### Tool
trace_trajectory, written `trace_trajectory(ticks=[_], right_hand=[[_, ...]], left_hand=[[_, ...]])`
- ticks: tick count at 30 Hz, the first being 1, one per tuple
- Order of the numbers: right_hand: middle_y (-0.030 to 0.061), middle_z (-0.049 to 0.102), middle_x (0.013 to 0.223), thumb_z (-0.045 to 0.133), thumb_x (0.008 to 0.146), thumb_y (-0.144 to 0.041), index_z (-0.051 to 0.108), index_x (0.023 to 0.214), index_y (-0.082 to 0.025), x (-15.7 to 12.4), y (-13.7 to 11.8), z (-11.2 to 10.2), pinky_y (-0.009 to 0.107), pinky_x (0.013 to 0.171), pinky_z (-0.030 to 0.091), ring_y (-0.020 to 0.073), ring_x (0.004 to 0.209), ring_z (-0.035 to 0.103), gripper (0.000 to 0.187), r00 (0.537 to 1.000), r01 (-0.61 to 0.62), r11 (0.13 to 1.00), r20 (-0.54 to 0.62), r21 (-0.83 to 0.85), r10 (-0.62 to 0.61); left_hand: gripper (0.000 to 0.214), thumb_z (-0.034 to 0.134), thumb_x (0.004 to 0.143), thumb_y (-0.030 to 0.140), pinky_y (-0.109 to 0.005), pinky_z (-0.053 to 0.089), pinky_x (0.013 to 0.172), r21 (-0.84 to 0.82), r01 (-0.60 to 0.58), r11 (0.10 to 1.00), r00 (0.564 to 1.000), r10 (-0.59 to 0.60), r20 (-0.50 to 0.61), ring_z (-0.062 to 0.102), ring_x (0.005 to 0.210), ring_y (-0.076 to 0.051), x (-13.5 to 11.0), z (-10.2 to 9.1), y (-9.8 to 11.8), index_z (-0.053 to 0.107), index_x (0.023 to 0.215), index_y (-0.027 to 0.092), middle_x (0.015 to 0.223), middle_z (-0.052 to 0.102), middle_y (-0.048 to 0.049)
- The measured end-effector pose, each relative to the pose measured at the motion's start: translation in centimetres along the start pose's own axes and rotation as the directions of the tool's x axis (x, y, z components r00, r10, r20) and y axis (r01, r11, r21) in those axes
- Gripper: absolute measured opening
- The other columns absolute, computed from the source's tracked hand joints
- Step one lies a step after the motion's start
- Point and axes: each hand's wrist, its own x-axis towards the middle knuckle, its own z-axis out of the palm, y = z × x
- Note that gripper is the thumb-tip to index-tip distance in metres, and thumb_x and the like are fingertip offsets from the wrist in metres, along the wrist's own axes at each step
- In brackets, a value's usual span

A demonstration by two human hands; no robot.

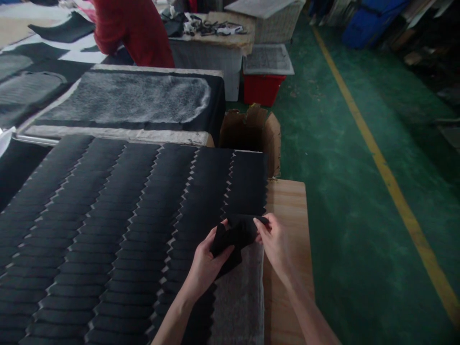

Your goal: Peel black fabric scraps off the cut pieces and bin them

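Near the right edge of the table, my left hand (210,256) is closed around a bunch of black fabric pieces (230,242). My right hand (271,237) pinches the edge of a black fabric piece (247,224) between thumb and fingers, just right of the bunch. Both hands are over the last column of the layout. Overlapping dark strips (143,249) lie in several columns across the table, with zigzag ends and pale gaps between columns. Below my hands a grey table covering (239,302) shows.
Bare wood (289,268) forms the table's right edge. Beyond the far edge stands an open cardboard box (275,139). A person in a red top (136,33) leans over another table. A red bin (264,88) sits on the green floor (345,215), which carries a yellow line (381,165).
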Motion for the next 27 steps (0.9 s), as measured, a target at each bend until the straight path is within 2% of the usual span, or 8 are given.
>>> trace_trajectory(ticks=[3,5,10,16,20,24,27], right_hand=[[-0.0004,0.059,0.057,0.047,0.09,-0.052,0.054,0.076,-0.023,0.2,0.1,-0.9,0.024,0.049,0.036,0.0149,0.049,0.056,0.034,0.999,0.025,0.983,-0.02,-0.183,-0.03],[0.0005,0.06,0.059,0.047,0.089,-0.053,0.052,0.072,-0.023,0.5,0.3,-1.2,0.024,0.049,0.033,0.0151,0.051,0.055,0.035,0.998,0.032,0.972,-0.037,-0.232,-0.042],[-0.0001,0.06,0.059,0.048,0.088,-0.052,0.051,0.071,-0.023,1.0,0.8,-1.0,0.024,0.051,0.032,0.0143,0.049,0.054,0.034,0.998,0.038,0.971,-0.04,-0.237,-0.049],[-0.002,0.06,0.058,0.059,0.082,-0.052,0.049,0.072,-0.023,1.5,1.0,-0.8,0.025,0.051,0.031,0.0149,0.049,0.055,0.031,0.995,-0.047,0.949,-0.096,-0.311,0.017],[-0.0031,0.062,0.061,0.06,0.082,-0.051,0.05,0.084,-0.023,1.8,1.5,-1.1,0.025,0.052,0.034,0.0142,0.048,0.056,0.03,0.995,-0.078,0.969,-0.08,-0.235,0.061],[-0.0005,0.064,0.068,0.055,0.086,-0.046,0.054,0.096,-0.021,0.4,1.0,-1.5,0.027,0.055,0.04,0.0163,0.056,0.06,0.027,0.981,0.012,0.977,-0.185,-0.215,-0.053],[0.0017,0.064,0.078,0.054,0.09,-0.041,0.058,0.097,-0.02,-2.2,-0.7,-1.7,0.028,0.06,0.046,0.0157,0.064,0.061,0.022,0.956,0.172,0.967,-0.207,-0.187,-0.21]], left_hand=[[0.055,0.072,0.077,0.025,-0.034,0.034,0.113,-0.004,0.027,1.0,1.0,-0.027,-0.007,0.053,0.128,-0.023,0.2,-0.2,0.1,0.058,0.131,0.025,0.135,0.061,-0.0024],[0.055,0.072,0.076,0.026,-0.034,0.037,0.112,-0.006,0.049,0.999,0.999,-0.049,-0.006,0.056,0.125,-0.023,0.4,-0.3,0.1,0.059,0.13,0.024,0.133,0.063,-0.0019],[0.054,0.071,0.077,0.028,-0.035,0.041,0.109,-0.011,0.056,0.998,0.998,-0.057,-0.007,0.058,0.122,-0.023,0.6,-0.3,-0.2,0.059,0.13,0.024,0.132,0.064,-0.0014],[0.054,0.072,0.077,0.026,-0.035,0.038,0.111,0.043,0.042,0.998,0.998,-0.04,-0.045,0.057,0.123,-0.023,0.6,-0.2,-0.3,0.06,0.129,0.025,0.13,0.065,-0.0015],[0.053,0.077,0.073,0.029,-0.036,0.04,0.109,-0.105,0.095,0.99,0.993,-0.101,-0.06,0.059,0.121,-0.025,0.9,-0.3,-0.2,0.064,0.124,0.021,0.127,0.067,-0.0049],[0.05,0.081,0.07,0.035,-0.038,0.053,0.093,-0.296,0.248,0.923,0.96,-0.275,-0.054,0.069,0.103,-0.027,0.4,-0.5,0.6,0.069,0.114,0.014,0.114,0.073,-0.0102],[0.053,0.084,0.067,0.035,-0.034,0.057,0.082,-0.395,0.312,0.864,0.93,-0.363,-0.059,0.072,0.09,-0.026,-0.8,-0.5,1.3,0.069,0.113,0.014,0.107,0.075,-0.0109]])
